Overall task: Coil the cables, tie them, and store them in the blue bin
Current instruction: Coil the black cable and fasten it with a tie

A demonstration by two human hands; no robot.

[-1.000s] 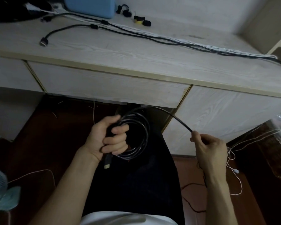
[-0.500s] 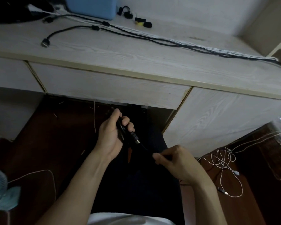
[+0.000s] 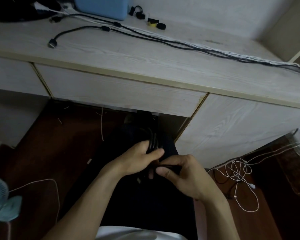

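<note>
Below the desk edge, over my dark lap, my left hand (image 3: pixel 137 158) grips a coiled black cable (image 3: pixel 151 142) whose loops stick up past the fingers. My right hand (image 3: pixel 182 175) has closed in against it and pinches a strand of the same cable. The rest of the coil is lost against the dark trousers. On the desk (image 3: pixel 145 54) lie long black cables (image 3: pixel 163 38) and a white cable (image 3: pixel 232 52) stretched out to the right. The blue bin (image 3: pixel 102 6) stands at the desk's back left. Black cable ties (image 3: pixel 151 21) lie beside it.
A tangled white cable (image 3: pixel 239 174) lies on the dark floor at the right. A light blue fan (image 3: pixel 0 203) with a thin white cord (image 3: pixel 42 181) is at the lower left. A dark object (image 3: pixel 16 7) sits at the desk's far left corner.
The right hand, a second ago out to the right pulling cable, has moved left until it meets the left hand. The coil has turned edge-on and sunk lower.
</note>
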